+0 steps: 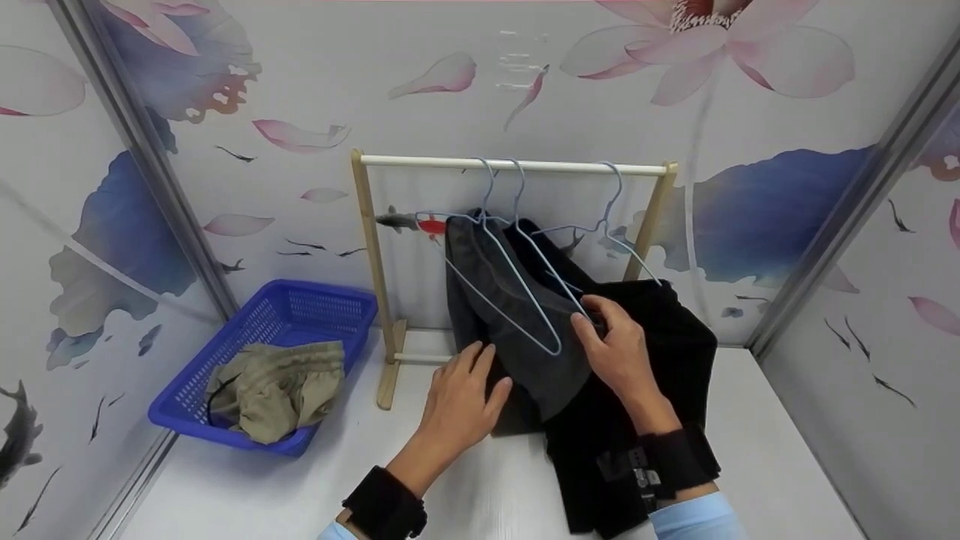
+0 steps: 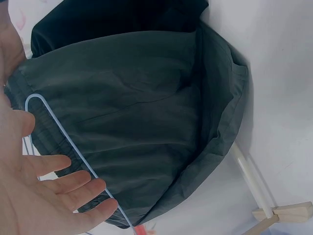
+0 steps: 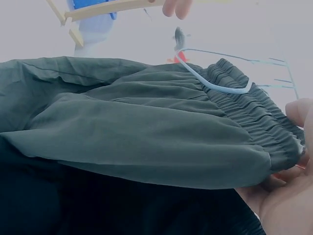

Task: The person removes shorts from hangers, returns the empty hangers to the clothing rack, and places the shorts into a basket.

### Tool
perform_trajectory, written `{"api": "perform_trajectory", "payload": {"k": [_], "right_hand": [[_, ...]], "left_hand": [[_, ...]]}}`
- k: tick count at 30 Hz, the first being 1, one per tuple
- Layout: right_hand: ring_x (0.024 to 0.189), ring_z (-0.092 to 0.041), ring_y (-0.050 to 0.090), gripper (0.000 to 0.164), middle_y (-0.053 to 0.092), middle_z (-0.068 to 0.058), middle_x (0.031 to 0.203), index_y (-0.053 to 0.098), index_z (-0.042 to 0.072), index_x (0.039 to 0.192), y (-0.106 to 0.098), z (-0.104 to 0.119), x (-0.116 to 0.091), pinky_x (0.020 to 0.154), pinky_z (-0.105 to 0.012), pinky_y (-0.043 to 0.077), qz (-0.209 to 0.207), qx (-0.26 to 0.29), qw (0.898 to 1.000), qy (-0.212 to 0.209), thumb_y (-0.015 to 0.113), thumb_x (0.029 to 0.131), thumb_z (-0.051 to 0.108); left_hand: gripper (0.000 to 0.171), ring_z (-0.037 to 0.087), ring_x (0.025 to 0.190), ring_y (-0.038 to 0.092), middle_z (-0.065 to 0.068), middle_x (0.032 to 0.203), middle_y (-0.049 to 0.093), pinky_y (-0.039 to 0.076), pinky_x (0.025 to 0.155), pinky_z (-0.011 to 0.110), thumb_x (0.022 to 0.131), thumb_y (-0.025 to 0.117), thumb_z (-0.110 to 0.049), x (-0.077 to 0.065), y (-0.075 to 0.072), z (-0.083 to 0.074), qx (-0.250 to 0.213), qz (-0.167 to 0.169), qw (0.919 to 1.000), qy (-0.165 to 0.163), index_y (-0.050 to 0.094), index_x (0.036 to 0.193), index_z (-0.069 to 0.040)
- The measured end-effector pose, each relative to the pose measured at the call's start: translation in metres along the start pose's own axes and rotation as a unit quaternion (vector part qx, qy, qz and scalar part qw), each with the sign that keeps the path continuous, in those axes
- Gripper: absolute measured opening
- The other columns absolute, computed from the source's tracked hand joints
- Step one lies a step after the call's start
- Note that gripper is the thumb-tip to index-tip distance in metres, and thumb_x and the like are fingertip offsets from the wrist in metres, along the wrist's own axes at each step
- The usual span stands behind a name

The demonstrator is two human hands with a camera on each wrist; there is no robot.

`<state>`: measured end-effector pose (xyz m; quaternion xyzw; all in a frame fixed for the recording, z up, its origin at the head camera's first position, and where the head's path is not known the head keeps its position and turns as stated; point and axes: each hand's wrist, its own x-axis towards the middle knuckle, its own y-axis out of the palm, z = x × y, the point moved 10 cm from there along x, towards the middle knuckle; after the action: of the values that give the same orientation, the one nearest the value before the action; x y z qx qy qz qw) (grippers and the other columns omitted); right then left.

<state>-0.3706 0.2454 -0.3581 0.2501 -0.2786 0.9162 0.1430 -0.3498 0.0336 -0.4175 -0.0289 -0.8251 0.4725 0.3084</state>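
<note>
A pair of grey shorts (image 1: pixel 525 341) with an elastic waistband (image 3: pixel 244 105) hangs at the rack, and a light blue wire hanger (image 1: pixel 557 349) lies across its front. My right hand (image 1: pixel 619 349) pinches one end of the waistband between thumb and fingers. My left hand (image 1: pixel 459 397) is at the lower left of the shorts; in the left wrist view its fingers (image 2: pixel 73 183) are spread beside the hanger wire, holding nothing. Behind and to the right hangs a black garment (image 1: pixel 679 337), reaching down to the table. How the hanger sits inside the shorts is partly hidden.
A small rack with a white rail (image 1: pixel 435 162) and wooden posts (image 1: pixel 375 262) carries several blue hangers. To the left, a blue basket (image 1: pixel 172 409) contains a khaki garment (image 1: pixel 281 386). Printed wall panels (image 1: pixel 450 37) enclose the white table (image 1: pixel 780 442).
</note>
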Motion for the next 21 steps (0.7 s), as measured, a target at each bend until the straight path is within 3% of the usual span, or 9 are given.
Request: {"api": "perform_trajectory", "payload": {"k": [13, 21], "right_hand": [[0.108, -0.035, 0.059, 0.030, 0.064, -0.020, 0.116, 0.066, -0.003, 0.113, 0.013, -0.002, 0.011, 0.096, -0.050, 0.042, 0.026, -0.030, 0.999, 0.008, 0.062, 0.095, 0.021], [0.100, -0.032, 0.062, 0.017, 0.068, -0.016, 0.106, 0.071, 0.000, 0.096, 0.014, 0.001, 0.016, 0.090, -0.047, 0.046, 0.006, -0.021, 1.000, -0.001, 0.060, 0.096, 0.012]], "left_hand": [[0.052, 0.035, 0.124, 0.052, 0.018, 0.139, 0.050, 0.044, 0.095, 0.053, 0.100, 0.049, -0.038, 0.003, -0.001, -0.002, 0.011, -0.009, 0.9999, 0.002, 0.051, 0.139, -0.004], [0.055, 0.035, 0.126, 0.050, 0.019, 0.141, 0.049, 0.042, 0.097, 0.055, 0.101, 0.047, -0.041, 0.008, 0.001, -0.001, -0.009, 0.005, 0.9998, -0.015, 0.050, 0.140, -0.003]]}}
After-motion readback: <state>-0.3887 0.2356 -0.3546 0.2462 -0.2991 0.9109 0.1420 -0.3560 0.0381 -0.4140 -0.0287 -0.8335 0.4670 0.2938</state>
